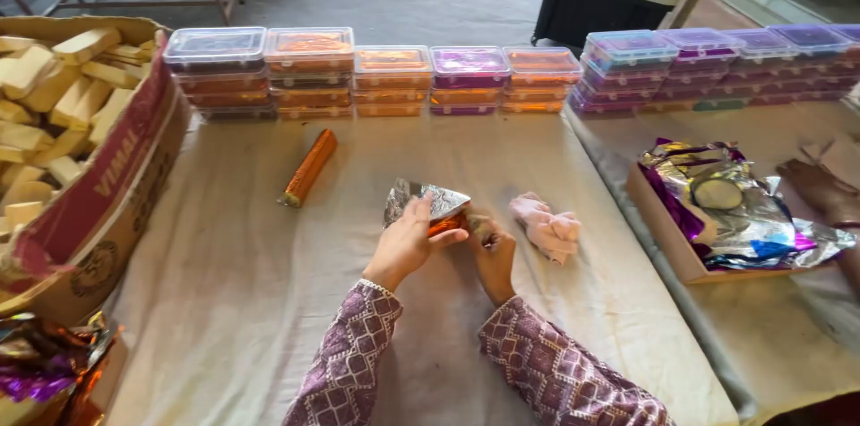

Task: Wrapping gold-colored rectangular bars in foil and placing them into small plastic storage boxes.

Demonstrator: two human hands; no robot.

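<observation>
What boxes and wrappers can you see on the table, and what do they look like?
Cardboard carton: far left, brown with red band, full of pale blocks.
Clear lidded tubs: stacked in a back row, orange and purple inside.
Orange foil roll: lying centre-left.
Silver foil wrapper: held by left hand and right hand.
Shallow tray: right, holding purple and silver foil.

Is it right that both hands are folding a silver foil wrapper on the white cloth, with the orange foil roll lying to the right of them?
Not quite. In the head view the orange foil roll lies left of the hands, not right. The left hand and right hand do hold the silver foil wrapper over the white cloth.
</observation>
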